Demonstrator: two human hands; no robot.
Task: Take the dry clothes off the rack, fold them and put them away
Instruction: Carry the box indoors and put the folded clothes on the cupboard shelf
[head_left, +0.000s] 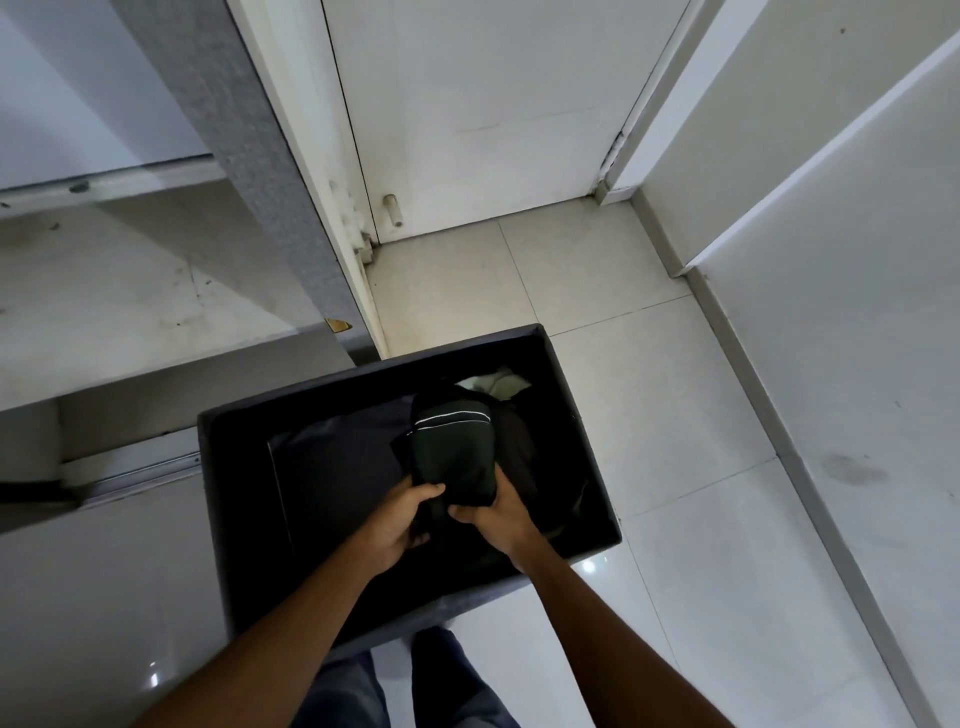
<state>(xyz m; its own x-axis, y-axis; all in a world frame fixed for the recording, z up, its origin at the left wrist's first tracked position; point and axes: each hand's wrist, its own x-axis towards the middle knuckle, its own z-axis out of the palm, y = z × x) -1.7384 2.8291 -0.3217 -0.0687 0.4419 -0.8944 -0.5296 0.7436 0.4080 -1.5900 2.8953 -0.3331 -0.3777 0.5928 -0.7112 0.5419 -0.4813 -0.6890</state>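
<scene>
Your two hands hold a folded dark green garment with a thin white stripe (453, 447) inside the outline of the open dark grey fabric storage box (566, 415).

Your left hand (401, 522) and right hand (500, 512) grip its near end, thumbs on top and fingers curled under the cloth (the fingertips are hidden). Its long axis runs away from you toward the white door (467, 104), striped end farthest. A pale cloth (498, 383) lies at the box's far wall.
</scene>
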